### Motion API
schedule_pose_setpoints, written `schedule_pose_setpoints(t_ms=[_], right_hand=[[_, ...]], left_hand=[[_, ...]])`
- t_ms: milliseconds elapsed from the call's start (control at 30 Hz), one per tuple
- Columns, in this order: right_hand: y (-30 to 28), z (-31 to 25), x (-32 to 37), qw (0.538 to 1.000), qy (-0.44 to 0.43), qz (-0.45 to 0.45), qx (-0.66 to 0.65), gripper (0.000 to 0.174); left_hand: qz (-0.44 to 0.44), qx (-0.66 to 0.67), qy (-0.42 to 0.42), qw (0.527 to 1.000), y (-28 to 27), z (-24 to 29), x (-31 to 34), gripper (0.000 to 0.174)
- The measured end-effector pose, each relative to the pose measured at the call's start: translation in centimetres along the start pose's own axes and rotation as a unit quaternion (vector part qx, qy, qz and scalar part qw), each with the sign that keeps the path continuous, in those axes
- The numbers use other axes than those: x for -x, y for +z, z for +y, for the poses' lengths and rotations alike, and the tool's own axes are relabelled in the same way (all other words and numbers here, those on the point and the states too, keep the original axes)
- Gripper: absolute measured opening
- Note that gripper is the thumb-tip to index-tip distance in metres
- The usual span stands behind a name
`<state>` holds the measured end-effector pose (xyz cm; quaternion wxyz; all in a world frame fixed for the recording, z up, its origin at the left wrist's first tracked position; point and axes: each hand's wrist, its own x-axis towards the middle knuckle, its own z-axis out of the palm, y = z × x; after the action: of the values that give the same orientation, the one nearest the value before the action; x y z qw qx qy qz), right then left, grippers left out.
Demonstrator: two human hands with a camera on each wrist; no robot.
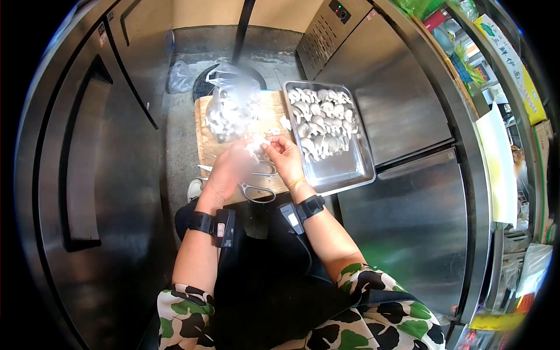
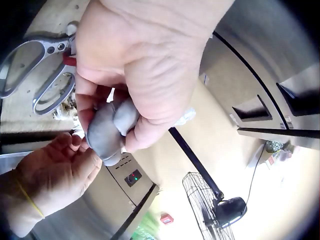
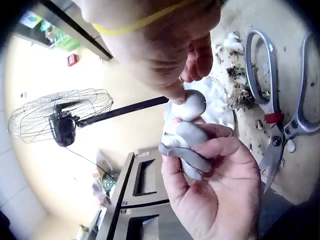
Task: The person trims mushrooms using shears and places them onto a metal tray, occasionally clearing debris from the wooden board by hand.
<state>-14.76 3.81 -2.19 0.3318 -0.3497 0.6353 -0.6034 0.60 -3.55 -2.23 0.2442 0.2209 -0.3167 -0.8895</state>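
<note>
In front of me, close over the near part of a wooden board (image 1: 211,153), my two hands meet at a small cluster of grey oyster mushrooms (image 3: 186,137). My left hand (image 1: 230,169) grips the cluster between thumb and curled fingers, with the caps showing past the fingertips. From the other side my right hand (image 1: 286,160), a yellow band at its wrist, pinches the rounded cap (image 3: 192,106) at the cluster's edge. Grey-handled scissors (image 3: 274,118) lie spread on the board beside the hands. Dark, crumbly trimmings (image 3: 241,89) lie near their handles.
A clear plastic bag (image 1: 224,114) with pale mushrooms stands on the board's far part. To the right, a metal tray (image 1: 332,170) holds rows of oyster mushrooms (image 1: 324,119). Steel cabinets (image 1: 402,87) flank both sides. A standing fan (image 3: 62,117) is behind the board.
</note>
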Motion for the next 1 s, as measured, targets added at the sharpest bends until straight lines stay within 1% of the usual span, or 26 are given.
schedule_pose_setpoints(t_ms=[133,233,267,300,367,400,467,500,533,567,633,733,833,867,967,1000], right_hand=[[-0.2,-0.5,0.3,0.997,-0.039,0.034,0.064,0.011],[-1.3,-1.0,0.2,0.998,0.014,0.058,0.006,0.012],[-2.4,-1.4,0.1,0.997,0.019,0.072,-0.03,0.011],[-3.9,-1.4,-0.2,0.991,0.024,0.11,-0.065,0.01],[-7.7,-0.7,-1.1,0.973,0.033,0.18,-0.138,0.008],[-9.9,-0.5,-1.4,0.963,0.026,0.221,-0.152,0.004],[-15.1,1.0,-2.0,0.941,0.017,0.296,-0.165,0.004],[-17.0,0.9,-1.8,0.927,0.028,0.345,-0.147,0.009],[-19.6,3.1,-2.5,0.897,0.055,0.415,-0.143,0.011],[-21.4,3.8,-2.5,0.883,0.078,0.442,-0.139,0.011],[-24.4,5.3,-2.5,0.882,0.116,0.44,-0.12,0.011],[-25.3,5.9,-3.4,0.852,0.136,0.493,-0.114,0.011],[-25.8,6.4,-4.2,0.862,0.178,0.459,-0.119,0.012],[-25.9,6.7,-4.5,0.855,0.189,0.461,-0.145,0.013],[-25.8,7.1,-4.4,0.867,0.204,0.43,-0.145,0.013],[-25.9,7.0,-4.2,0.871,0.21,0.426,-0.126,0.014]], left_hand=[[0.011,-0.021,-0.001,1.0,0.5,-0.2,-0.1,0.036],[0.022,0.02,0.022,0.999,1.3,-0.2,0.0,0.036],[0.04,0.019,0.031,0.999,1.3,-0.2,0.0,0.033],[0.025,0.019,0.026,0.999,0.6,-0.3,-0.2,0.035],[0.038,0.052,0.035,0.997,-0.1,-0.6,-0.4,0.038],[0.042,0.063,0.034,0.997,-0.1,-0.6,-0.4,0.038],[0.054,0.086,0.035,0.994,0.3,-0.4,-0.2,0.038],[0.063,0.085,0.039,0.994,0.6,-0.5,-0.2,0.038],[0.071,0.084,0.043,0.993,0.8,-0.4,-0.2,0.038],[0.081,0.083,0.047,0.992,1.0,-0.5,-0.3,0.037],[0.059,0.075,0.047,0.994,0.2,-0.8,-0.6,0.035],[0.052,0.061,0.051,0.995,-0.2,-1.2,-1.0,0.033],[0.049,0.058,0.049,0.996,0.0,-1.1,-1.1,0.032],[0.055,0.058,0.047,0.996,0.1,-1.1,-1.2,0.032],[0.063,0.056,0.051,0.995,0.4,-1.1,-1.1,0.034],[0.066,0.056,0.056,0.995,0.5,-1.1,-1.1,0.035]])
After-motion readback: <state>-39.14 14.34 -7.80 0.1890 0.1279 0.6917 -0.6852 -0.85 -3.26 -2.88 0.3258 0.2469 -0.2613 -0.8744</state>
